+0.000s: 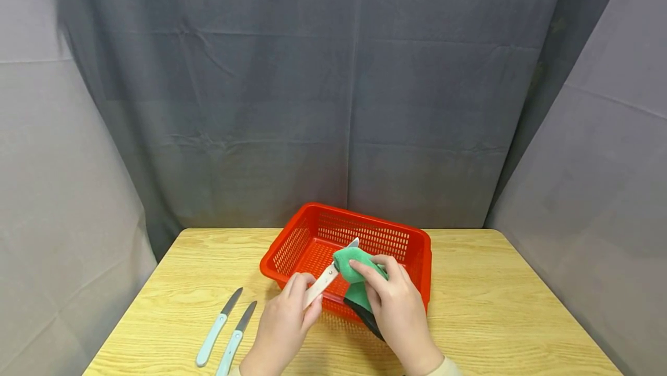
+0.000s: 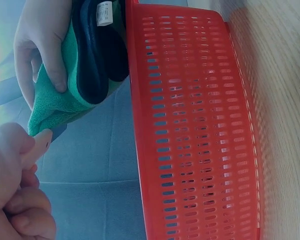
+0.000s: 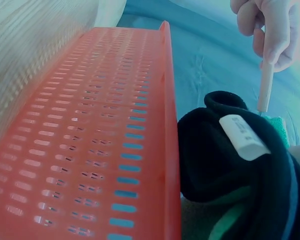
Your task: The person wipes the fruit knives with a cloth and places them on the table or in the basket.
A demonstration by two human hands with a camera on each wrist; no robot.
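My left hand [image 1: 285,322] grips the pale handle of a knife [image 1: 322,283], its blade slanting up and to the right above the red basket. In my right hand [image 1: 397,305] is a green cloth [image 1: 359,266] with a black edge, folded over the blade; only the blade's tip shows past it. Part of the cloth hangs down below the right hand. The left wrist view shows the green cloth [image 2: 65,100] right against the end of the knife handle [image 2: 40,145]. A white label [image 3: 242,136] sits on the cloth's black side in the right wrist view.
A red perforated basket [image 1: 271,266] stands on the wooden table [image 1: 495,306], just beneath and beyond both hands. Two knives with light blue handles, one farther left [image 1: 212,338] and one nearer the left hand [image 1: 230,353], lie on the table. Grey curtains [image 1: 260,103] hang behind.
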